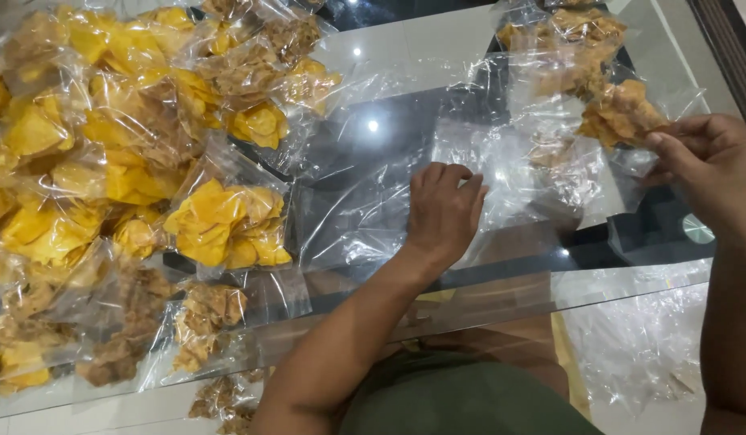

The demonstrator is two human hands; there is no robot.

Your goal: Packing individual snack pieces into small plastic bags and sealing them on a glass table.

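Observation:
My left hand rests knuckles-up on a heap of empty clear plastic bags in the middle of a glass table, its fingers curled into the plastic. My right hand is at the right edge, fingers pinched on a clear bag of brown chips. More bags of brown chips lie just beyond it.
A big pile of sealed bags of yellow chips fills the left of the table. One such bag lies close to my left forearm. Bags of brown chips sit at the near left edge. Loose plastic hangs at lower right.

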